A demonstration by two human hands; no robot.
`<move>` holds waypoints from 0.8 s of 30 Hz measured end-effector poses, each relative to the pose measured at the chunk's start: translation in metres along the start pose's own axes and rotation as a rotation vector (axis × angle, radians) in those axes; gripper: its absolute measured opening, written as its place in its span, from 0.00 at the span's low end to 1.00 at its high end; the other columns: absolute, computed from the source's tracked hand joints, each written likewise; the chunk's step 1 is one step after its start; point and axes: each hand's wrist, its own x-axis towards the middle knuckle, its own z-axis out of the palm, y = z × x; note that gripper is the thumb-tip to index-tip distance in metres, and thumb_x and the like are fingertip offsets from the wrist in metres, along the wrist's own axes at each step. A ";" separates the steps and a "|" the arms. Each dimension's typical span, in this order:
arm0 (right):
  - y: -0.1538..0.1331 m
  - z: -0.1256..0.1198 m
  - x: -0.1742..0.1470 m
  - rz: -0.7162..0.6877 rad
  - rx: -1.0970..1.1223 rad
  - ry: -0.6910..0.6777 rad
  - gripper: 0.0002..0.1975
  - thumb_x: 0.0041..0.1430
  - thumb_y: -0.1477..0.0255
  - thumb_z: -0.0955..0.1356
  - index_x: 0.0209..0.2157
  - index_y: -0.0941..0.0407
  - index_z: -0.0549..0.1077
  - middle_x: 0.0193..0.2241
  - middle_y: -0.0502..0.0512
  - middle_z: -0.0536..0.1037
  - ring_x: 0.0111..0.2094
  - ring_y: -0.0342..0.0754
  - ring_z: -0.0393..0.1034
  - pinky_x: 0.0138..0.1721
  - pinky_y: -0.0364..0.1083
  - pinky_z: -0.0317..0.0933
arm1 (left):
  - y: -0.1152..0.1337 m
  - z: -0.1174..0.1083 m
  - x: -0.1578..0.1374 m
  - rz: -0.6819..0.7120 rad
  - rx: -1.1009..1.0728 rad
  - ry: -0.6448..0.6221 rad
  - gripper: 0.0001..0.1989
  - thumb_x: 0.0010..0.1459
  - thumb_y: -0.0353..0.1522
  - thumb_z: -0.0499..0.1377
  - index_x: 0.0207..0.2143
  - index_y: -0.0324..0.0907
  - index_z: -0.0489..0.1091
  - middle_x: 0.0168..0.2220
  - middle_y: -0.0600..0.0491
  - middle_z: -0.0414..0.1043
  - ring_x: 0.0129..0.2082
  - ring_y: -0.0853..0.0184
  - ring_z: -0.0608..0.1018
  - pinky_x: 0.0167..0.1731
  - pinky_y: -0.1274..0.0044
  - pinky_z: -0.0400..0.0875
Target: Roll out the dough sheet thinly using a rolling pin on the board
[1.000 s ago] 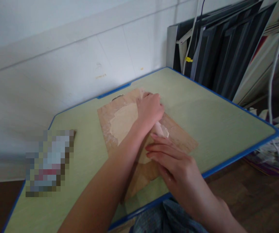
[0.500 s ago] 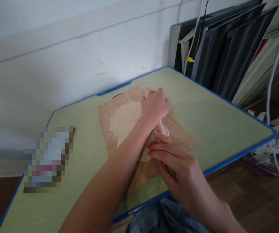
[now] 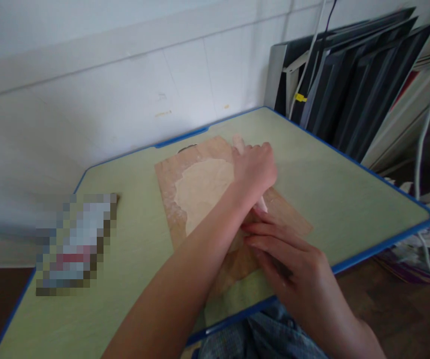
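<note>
A flat, pale sheet of dough (image 3: 203,187) lies on a floured wooden board (image 3: 170,184) on a green table (image 3: 334,189). A thin pale rolling pin (image 3: 240,143) runs across the dough's right side; only its far tip and a short piece between my hands show. My left hand (image 3: 254,167) presses down on the pin's far half with fingers curled over it. My right hand (image 3: 290,259) lies flat, fingers extended, on the pin's near end close to the table's front edge.
A pixelated, blurred package (image 3: 75,244) rests on the table's left part. The table has a blue rim (image 3: 383,244) and stands against a white tiled wall. Dark panels (image 3: 353,80) lean at the right, with white cables (image 3: 424,129) hanging beside them.
Both hands have slid to the right and slightly away with the rolling pin, uncovering more of the dough. The camera view has shifted a little too.
</note>
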 end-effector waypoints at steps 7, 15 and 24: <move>-0.003 0.014 0.004 -0.093 -0.009 -0.021 0.14 0.59 0.85 0.62 0.36 0.57 0.76 0.38 0.56 0.81 0.55 0.51 0.68 0.57 0.56 0.63 | -0.019 -0.005 -0.005 -0.078 -0.017 0.016 0.13 0.63 0.25 0.48 0.48 0.35 0.66 0.49 0.42 0.73 0.54 0.62 0.71 0.51 0.70 0.65; 0.000 -0.005 0.001 -0.015 -0.017 0.061 0.11 0.58 0.82 0.64 0.33 0.55 0.76 0.37 0.55 0.81 0.50 0.51 0.72 0.51 0.52 0.69 | 0.010 0.000 0.002 0.043 -0.003 -0.018 0.12 0.60 0.25 0.53 0.46 0.34 0.68 0.45 0.42 0.75 0.50 0.54 0.74 0.58 0.54 0.52; -0.004 0.017 0.004 -0.097 -0.058 -0.026 0.14 0.58 0.86 0.61 0.34 0.59 0.76 0.37 0.55 0.81 0.55 0.50 0.67 0.61 0.56 0.57 | -0.025 -0.004 -0.009 -0.004 -0.065 0.016 0.15 0.61 0.23 0.50 0.47 0.38 0.70 0.48 0.47 0.74 0.54 0.63 0.70 0.53 0.70 0.64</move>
